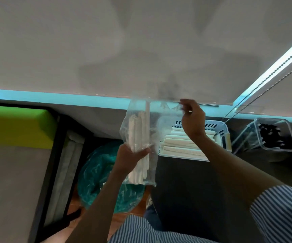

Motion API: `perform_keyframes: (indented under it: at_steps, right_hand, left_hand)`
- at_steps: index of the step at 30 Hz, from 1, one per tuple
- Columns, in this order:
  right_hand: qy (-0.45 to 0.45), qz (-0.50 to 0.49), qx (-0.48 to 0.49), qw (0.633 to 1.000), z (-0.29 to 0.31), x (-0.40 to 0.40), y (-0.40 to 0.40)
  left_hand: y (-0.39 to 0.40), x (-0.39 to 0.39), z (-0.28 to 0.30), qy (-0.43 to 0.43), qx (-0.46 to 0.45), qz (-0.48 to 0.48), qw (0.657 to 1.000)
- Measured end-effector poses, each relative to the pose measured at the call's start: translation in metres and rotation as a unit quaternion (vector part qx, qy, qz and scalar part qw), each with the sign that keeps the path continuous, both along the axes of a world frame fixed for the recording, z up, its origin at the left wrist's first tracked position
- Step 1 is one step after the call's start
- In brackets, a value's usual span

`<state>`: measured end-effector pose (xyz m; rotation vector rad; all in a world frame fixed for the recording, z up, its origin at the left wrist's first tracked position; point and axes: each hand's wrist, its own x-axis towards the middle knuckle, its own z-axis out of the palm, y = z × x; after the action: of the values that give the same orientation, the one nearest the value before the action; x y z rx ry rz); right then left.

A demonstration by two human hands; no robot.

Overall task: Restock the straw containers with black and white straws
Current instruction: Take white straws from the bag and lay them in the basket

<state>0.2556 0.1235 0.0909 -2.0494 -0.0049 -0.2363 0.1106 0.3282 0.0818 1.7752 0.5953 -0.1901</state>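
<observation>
A crinkled clear plastic bag [141, 135] of white paper-wrapped straws [142, 165] is gripped mid-length by the left hand [129, 155], held upright over the dark worktop's [194, 190] left edge. The bag's thin open mouth is pinched by the right hand [191, 118]. A white slotted basket [220, 130] of white straws sits at the worktop's far edge; beside it lies a clear rectangular tub [273, 135] of black straws. A teal bag [97, 172] is seen below.

A pale grey roller blind [106, 41] fills the upper view, with a beaded metal cord [264, 81] at right. A lime-green cushioned bench [15, 127] sits left, beside a crumpled teal plastic bag [96, 171].
</observation>
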Motion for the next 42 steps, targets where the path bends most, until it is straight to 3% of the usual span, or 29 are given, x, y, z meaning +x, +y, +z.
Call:
perform_keyframes:
  at_steps: [2,6,8,10,13,16,20,23,27,31,37,42]
  right_hand:
    - [-0.048,-0.028,0.076,0.996,0.032,0.005,0.001]
    - [-0.186,0.011,0.020,0.982,0.098,0.006,-0.012]
    - [-0.141,0.115,0.005,0.983,0.119,-0.002,-0.020]
    - [-0.057,0.224,-0.069,0.970,0.127,-0.009,-0.029]
    - [-0.009,0.270,-0.190,0.944,0.122,-0.024,-0.044]
    - [0.057,0.284,-0.153,0.945,0.118,-0.034,-0.055]
    - [0.073,0.356,-0.148,0.920,0.118,-0.054,-0.060]
    - [0.147,0.347,-0.157,0.913,0.116,-0.070,-0.063]
    - [0.111,0.319,-0.176,0.924,0.126,-0.086,-0.069]
    - [0.093,0.279,-0.117,0.949,0.134,-0.096,-0.072]
    - [0.101,0.303,-0.137,0.938,0.146,-0.110,-0.072]
    - [0.081,0.237,-0.040,0.967,0.146,-0.111,-0.071]
  left_hand:
    - [-0.006,0.000,0.003,-0.007,0.002,-0.013,1.000]
    - [-0.023,0.001,0.012,-0.019,0.007,-0.039,0.999]
    - [-0.034,0.000,0.020,-0.032,0.013,-0.052,0.998]
    - [-0.045,-0.001,0.027,-0.044,0.017,-0.061,0.997]
    - [-0.059,-0.004,0.037,-0.062,0.014,-0.077,0.995]
    - [-0.071,-0.007,0.045,-0.073,0.011,-0.092,0.993]
    - [-0.085,-0.012,0.056,-0.089,0.008,-0.143,0.986]
    - [-0.096,-0.018,0.065,-0.107,-0.003,-0.163,0.981]
    - [-0.104,-0.023,0.075,-0.120,-0.004,-0.161,0.980]
    - [-0.109,-0.029,0.085,-0.128,-0.029,-0.146,0.981]
    - [-0.113,-0.035,0.089,-0.146,-0.039,-0.141,0.978]
    - [-0.112,-0.040,0.089,-0.148,-0.051,-0.128,0.979]
